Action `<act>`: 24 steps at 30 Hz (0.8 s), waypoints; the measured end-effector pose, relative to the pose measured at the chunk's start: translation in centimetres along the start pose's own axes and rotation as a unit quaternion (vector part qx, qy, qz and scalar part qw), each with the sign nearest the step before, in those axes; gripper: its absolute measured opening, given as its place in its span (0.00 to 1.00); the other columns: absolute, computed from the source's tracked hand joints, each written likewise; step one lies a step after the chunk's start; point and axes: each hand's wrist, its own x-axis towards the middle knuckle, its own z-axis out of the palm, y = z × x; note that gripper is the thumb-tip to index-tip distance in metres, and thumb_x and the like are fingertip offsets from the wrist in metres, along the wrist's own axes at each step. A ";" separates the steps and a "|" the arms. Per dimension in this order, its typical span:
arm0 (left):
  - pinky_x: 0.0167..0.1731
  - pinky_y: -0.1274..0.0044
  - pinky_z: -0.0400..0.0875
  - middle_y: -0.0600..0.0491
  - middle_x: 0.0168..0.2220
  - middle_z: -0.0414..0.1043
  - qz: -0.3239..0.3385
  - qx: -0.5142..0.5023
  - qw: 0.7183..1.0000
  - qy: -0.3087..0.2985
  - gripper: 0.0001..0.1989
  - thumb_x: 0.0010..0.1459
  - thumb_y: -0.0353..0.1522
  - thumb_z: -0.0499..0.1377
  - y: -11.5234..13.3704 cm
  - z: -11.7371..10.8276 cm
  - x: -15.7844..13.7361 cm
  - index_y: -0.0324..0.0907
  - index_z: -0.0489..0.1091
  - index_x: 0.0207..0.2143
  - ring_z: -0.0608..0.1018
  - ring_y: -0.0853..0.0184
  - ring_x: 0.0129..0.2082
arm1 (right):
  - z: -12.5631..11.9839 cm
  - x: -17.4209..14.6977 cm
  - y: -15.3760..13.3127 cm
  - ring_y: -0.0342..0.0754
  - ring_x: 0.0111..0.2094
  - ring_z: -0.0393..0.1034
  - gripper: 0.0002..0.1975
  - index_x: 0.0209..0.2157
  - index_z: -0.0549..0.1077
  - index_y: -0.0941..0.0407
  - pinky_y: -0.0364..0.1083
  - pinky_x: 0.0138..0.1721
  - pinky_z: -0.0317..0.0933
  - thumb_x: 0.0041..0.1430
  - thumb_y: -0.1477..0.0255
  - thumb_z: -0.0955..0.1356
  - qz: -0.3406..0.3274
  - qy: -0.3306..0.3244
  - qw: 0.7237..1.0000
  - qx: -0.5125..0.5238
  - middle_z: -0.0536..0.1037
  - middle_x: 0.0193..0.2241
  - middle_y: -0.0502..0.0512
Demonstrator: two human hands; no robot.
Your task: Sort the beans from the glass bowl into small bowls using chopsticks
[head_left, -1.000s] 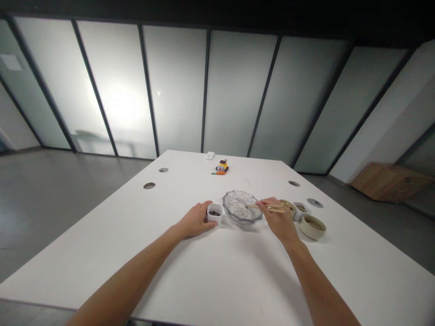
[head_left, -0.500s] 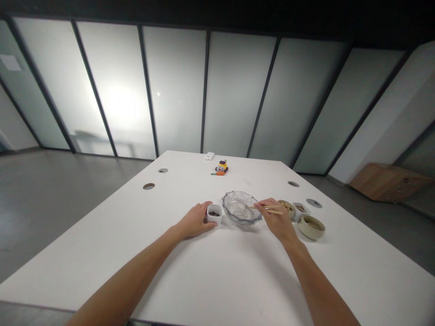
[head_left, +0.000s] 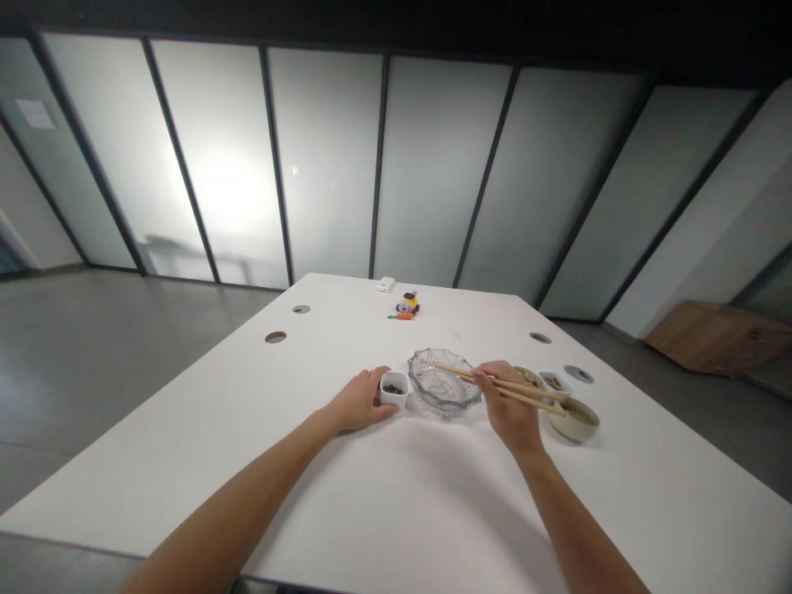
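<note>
My left hand (head_left: 364, 402) curls around a small white square cup (head_left: 394, 403) standing on the table, with dark bits (head_left: 394, 388) inside. Just right of the cup is a clear glass bowl (head_left: 446, 403) with a scalloped rim. My right hand (head_left: 511, 410) grips a pair of wooden chopsticks (head_left: 525, 394) at the bowl's right side. Their left ends reach over the glass bowl, and I make out nothing between them. The other ends pass above a pale green bowl (head_left: 577, 425) to the right of the hand.
Behind my right hand are a bowl of light brown pieces (head_left: 527, 376) and a white dish (head_left: 555, 383) with small pieces. Farther back on the white table (head_left: 346, 495) lie a toy car (head_left: 408, 303), a toy carrot (head_left: 404, 317) and a white box (head_left: 385, 285). Several round holes pierce the tabletop.
The chopsticks have swung so that more of their length shows, with one tip farther left over the glass bowl. My right hand has turned slightly. The left hand stays on the cup.
</note>
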 end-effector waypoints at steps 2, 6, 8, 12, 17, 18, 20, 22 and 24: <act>0.62 0.57 0.73 0.40 0.61 0.78 -0.001 -0.002 1.000 0.006 0.38 0.62 0.45 0.69 0.1 -0.1 -0.1 0.46 0.66 0.71 0.79 0.43 0.61 | 0.4 -0.2 -0.5 0.52 0.31 0.76 0.26 0.32 0.82 0.51 0.49 0.35 0.70 0.78 0.48 0.68 -0.004 -0.015 1.000 0.010 0.81 0.29 0.54; 0.60 0.58 0.74 0.41 0.59 0.79 0.009 -0.008 1.000 0.008 0.36 0.63 0.45 0.69 0.2 -0.4 -0.4 0.46 0.67 0.70 0.80 0.44 0.59 | 1.1 -0.6 0.1 0.52 0.31 0.76 0.27 0.32 0.81 0.51 0.49 0.35 0.71 0.77 0.46 0.68 -0.001 -0.039 0.999 0.016 0.81 0.29 0.54; 0.60 0.58 0.74 0.41 0.59 0.79 0.017 -0.009 1.000 0.007 0.35 0.63 0.45 0.68 0.3 -0.5 -0.4 0.46 0.67 0.69 0.81 0.45 0.59 | 1.4 -0.8 0.9 0.52 0.30 0.76 0.27 0.32 0.82 0.52 0.49 0.34 0.71 0.76 0.45 0.69 0.008 -0.052 0.998 0.024 0.81 0.29 0.54; 0.59 0.59 0.75 0.42 0.57 0.80 0.018 -0.007 1.000 0.013 0.34 0.64 0.44 0.68 0.1 -0.4 -0.3 0.45 0.68 0.69 0.81 0.45 0.58 | 1.9 -1.2 2.5 0.52 0.30 0.77 0.29 0.33 0.83 0.52 0.49 0.34 0.71 0.74 0.42 0.69 0.028 -0.069 0.997 0.028 0.82 0.29 0.55; 0.60 0.59 0.75 0.42 0.59 0.79 0.006 0.007 1.000 0.010 0.36 0.62 0.44 0.69 0.1 -0.1 0.0 0.46 0.68 0.70 0.81 0.44 0.59 | 2.2 -1.6 3.2 0.53 0.31 0.77 0.31 0.32 0.82 0.51 0.50 0.35 0.72 0.73 0.40 0.68 0.044 -0.072 0.996 0.024 0.82 0.30 0.56; 0.61 0.58 0.75 0.41 0.60 0.79 0.005 0.009 1.000 0.008 0.36 0.62 0.44 0.69 0.1 -0.1 0.0 0.46 0.68 0.70 0.80 0.44 0.59 | 2.3 -1.7 3.3 0.53 0.31 0.77 0.31 0.32 0.82 0.51 0.50 0.35 0.73 0.73 0.40 0.68 0.049 -0.074 0.996 0.028 0.82 0.30 0.56; 0.61 0.59 0.74 0.41 0.60 0.79 0.005 0.011 1.000 0.006 0.36 0.62 0.44 0.69 0.2 -0.2 0.0 0.46 0.67 0.70 0.80 0.44 0.60 | 2.4 -1.8 3.2 0.53 0.31 0.77 0.31 0.33 0.82 0.52 0.50 0.35 0.73 0.73 0.39 0.68 0.059 -0.082 0.994 0.038 0.83 0.30 0.56; 0.61 0.59 0.74 0.41 0.60 0.79 0.005 0.012 1.000 0.003 0.36 0.62 0.44 0.69 0.4 -0.3 0.0 0.46 0.67 0.70 0.80 0.44 0.60 | 2.5 -1.9 3.2 0.53 0.31 0.77 0.31 0.33 0.83 0.52 0.50 0.35 0.73 0.73 0.39 0.68 0.066 -0.093 0.992 0.047 0.83 0.31 0.56; 0.61 0.59 0.74 0.41 0.60 0.79 0.006 0.012 1.000 -0.001 0.36 0.62 0.43 0.69 0.5 -0.4 0.0 0.46 0.67 0.69 0.80 0.44 0.60 | 2.5 -1.9 3.2 0.53 0.32 0.77 0.30 0.32 0.83 0.52 0.50 0.35 0.73 0.72 0.40 0.69 0.069 -0.100 0.991 0.052 0.82 0.31 0.56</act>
